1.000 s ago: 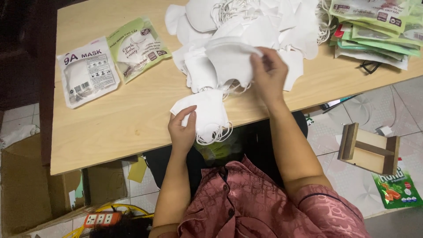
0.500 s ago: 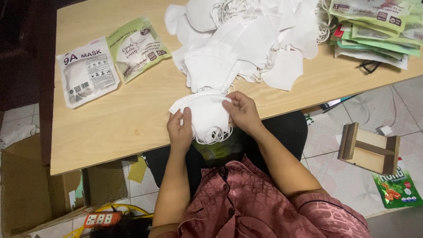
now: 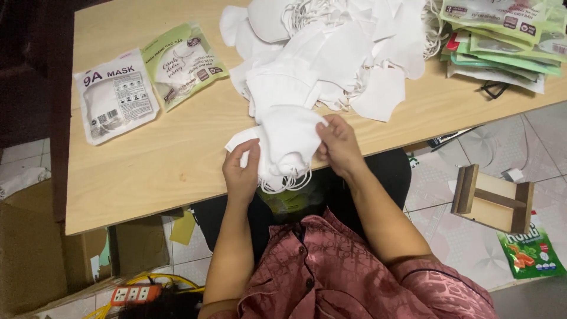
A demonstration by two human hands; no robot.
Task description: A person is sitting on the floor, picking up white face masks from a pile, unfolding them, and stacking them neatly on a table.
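A small stack of white face masks (image 3: 286, 145) lies at the near edge of the wooden desk (image 3: 177, 153), just in front of the person, its ear loops hanging over the edge. Both hands grip this stack. The left hand (image 3: 242, 171) is closed on the stack's left side, thumb on top and fingers underneath. The right hand (image 3: 336, 142) pinches the stack's right edge between thumb and fingertips, its back turned toward the camera.

Just beyond the stack, touching it, spreads a big loose heap of white masks (image 3: 331, 53), with tangled ear loops showing at its far side. To the left of the stack, well apart from it, lie two sealed mask packets side by side: a white packet (image 3: 115, 97) farther left and a green packet (image 3: 180, 62) overlapping its right edge, slightly farther back. To the far right of the stack, past the heap, sits a pile of flat green and white packets (image 3: 502, 35) at the desk's right end.

On the tiled floor to the right of the stack stands a small wooden frame (image 3: 493, 198), with a green sachet (image 3: 528, 254) just below it. Under the desk, left of the stack, are a cardboard box (image 3: 29, 254) and an orange power strip (image 3: 133, 293) with yellow cable.
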